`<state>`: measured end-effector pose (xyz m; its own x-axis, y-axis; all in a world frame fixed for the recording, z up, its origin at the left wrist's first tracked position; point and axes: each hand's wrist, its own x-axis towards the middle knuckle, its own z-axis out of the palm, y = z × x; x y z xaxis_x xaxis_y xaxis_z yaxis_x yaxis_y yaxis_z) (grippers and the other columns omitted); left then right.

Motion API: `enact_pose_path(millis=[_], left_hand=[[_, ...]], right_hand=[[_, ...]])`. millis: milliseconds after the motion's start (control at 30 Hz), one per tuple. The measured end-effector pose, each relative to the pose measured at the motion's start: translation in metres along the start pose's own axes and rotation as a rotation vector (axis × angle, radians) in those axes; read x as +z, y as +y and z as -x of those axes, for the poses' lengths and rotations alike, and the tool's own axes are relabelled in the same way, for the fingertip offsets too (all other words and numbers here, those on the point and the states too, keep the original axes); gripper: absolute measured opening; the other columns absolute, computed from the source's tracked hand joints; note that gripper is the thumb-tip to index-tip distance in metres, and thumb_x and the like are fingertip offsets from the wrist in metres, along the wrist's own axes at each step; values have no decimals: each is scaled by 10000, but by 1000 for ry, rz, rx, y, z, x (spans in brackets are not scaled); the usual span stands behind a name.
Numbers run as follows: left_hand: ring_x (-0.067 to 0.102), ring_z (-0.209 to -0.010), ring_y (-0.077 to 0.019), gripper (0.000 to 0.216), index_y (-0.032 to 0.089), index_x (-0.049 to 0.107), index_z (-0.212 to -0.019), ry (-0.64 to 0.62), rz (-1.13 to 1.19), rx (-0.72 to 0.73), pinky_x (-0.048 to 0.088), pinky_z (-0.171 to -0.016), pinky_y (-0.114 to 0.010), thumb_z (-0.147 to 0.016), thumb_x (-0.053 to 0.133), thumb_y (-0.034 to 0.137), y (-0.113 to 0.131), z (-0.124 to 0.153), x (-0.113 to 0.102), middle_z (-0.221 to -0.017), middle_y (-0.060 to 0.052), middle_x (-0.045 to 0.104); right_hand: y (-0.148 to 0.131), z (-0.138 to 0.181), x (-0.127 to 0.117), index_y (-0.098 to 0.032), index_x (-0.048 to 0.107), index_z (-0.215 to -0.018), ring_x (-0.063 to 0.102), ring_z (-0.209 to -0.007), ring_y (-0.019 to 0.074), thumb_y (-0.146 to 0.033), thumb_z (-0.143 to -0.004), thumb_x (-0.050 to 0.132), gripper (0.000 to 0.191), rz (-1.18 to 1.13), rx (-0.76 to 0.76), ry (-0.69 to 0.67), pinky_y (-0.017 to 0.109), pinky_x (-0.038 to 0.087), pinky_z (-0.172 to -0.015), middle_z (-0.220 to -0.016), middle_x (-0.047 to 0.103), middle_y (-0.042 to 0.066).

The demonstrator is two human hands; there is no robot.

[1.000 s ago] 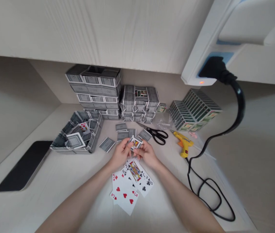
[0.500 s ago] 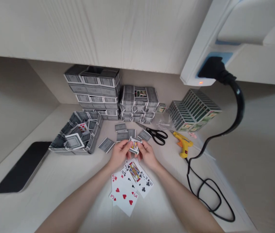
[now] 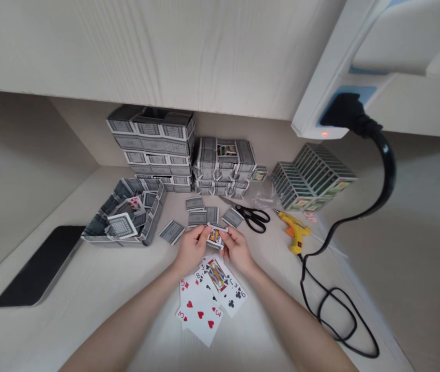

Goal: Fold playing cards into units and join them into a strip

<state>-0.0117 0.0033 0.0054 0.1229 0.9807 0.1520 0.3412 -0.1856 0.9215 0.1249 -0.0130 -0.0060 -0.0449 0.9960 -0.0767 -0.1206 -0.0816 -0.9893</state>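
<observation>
Between my two hands is a playing card (image 3: 215, 236) with folded edges, its picture side up. My left hand (image 3: 193, 248) pinches its left side, thumb on top. On the right side, my right hand (image 3: 237, 250) grips it the same way; the fingertips beneath are partly hidden. Just below my hands lies a loose spread of face-up playing cards (image 3: 200, 312), a jack (image 3: 216, 274) on top. Beyond my fingers are several folded cards (image 3: 203, 216) with grey backs down, another folded card (image 3: 172, 232) left of them and one (image 3: 232, 217) at right.
An open box made of cards (image 3: 148, 227) holds loose cards at left, near a black phone (image 3: 41, 266). Card-built boxes (image 3: 157, 132) are stacked behind. Black scissors (image 3: 253, 217), a yellow glue gun (image 3: 294, 232) and its looping cable (image 3: 322, 320) lie at right, below a power strip (image 3: 320, 124).
Both hands keep hold of the card, which now lies flatter with its edges squared out. The whole view has shifted slightly.
</observation>
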Motion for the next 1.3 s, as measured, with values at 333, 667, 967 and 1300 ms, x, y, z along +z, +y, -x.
enact_pose_path(millis=[333, 667, 967, 1300], left_hand=[[498, -525, -90, 325, 182, 569, -981, 129, 8, 14, 404, -529, -199, -743, 565, 403, -8, -4, 6, -676, 22, 591], [543, -482, -109, 281, 161, 612, -937, 36, -123, 9, 419, -479, -205, -834, 424, 342, -11, -3, 4, -627, -5, 624], [565, -874, -132, 229, 240, 611, -1007, 86, -145, 252, 482, -749, -262, -838, 457, 239, -7, -4, 3, -1015, -38, 546], [531, -955, -146, 185, 214, 618, -932, 131, -106, 320, 441, -856, -309, -847, 455, 194, -4, -5, 2, -986, -37, 563]], right_hand=[[8, 2, 5, -203, 453, -837, 435, -387, 78, -403, -755, 578, 250, 86, -100, 90, 184, 324, -358, -525, 506, -67], [1, 4, -1, -206, 422, -1064, 477, -420, 103, -388, -797, 506, 334, -77, -30, -62, 230, 390, -410, -595, 557, -40], [-6, 5, -4, -190, 500, -1023, 496, -455, 99, -499, -812, 476, 375, -61, -47, -191, 234, 400, -457, -601, 568, -21], [-6, 0, -7, -202, 531, -1033, 552, -613, 122, -454, -760, 579, 375, -106, -67, -223, 247, 462, -536, -760, 588, 2]])
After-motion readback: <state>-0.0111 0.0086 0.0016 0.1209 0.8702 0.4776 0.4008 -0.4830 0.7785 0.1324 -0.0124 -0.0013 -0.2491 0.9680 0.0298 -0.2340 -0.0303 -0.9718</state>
